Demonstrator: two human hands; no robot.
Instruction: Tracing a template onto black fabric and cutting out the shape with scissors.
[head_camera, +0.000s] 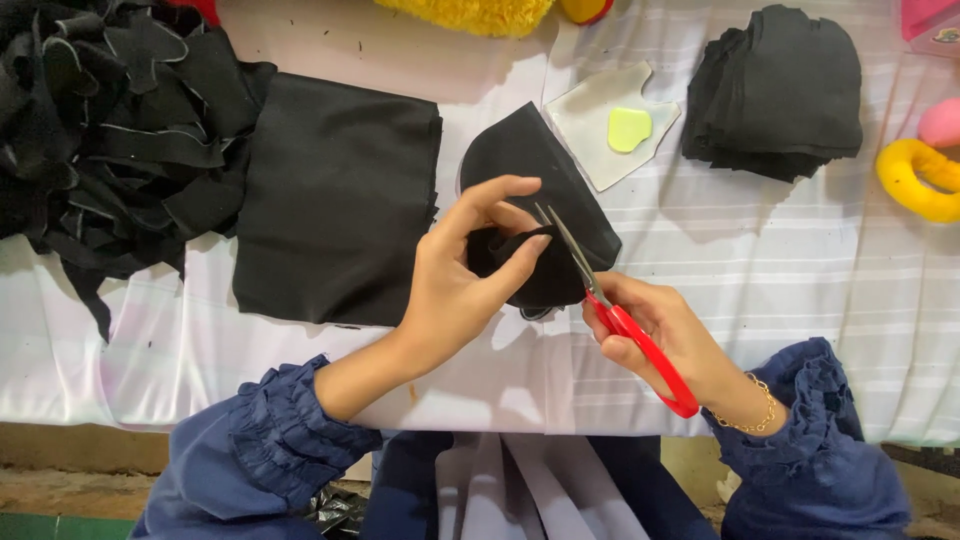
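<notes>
While the left hand (470, 270) pinches the curved black felt piece (545, 200) above the white striped tablecloth (780, 270), the right hand (655, 330), clamped on red-handled scissors (610, 305), points the parted blades up-left into its right edge.

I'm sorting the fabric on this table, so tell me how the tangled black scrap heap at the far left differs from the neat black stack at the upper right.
The tangled heap of black fabric scraps is loose, irregular strips with pale edges showing; the neat stack of cut black fabric pieces lies flat, layers aligned. The heap spreads wider and runs off the top-left edge; the stack is compact and fully in view. Both are black cloth resting on the white striped table cover.
</notes>
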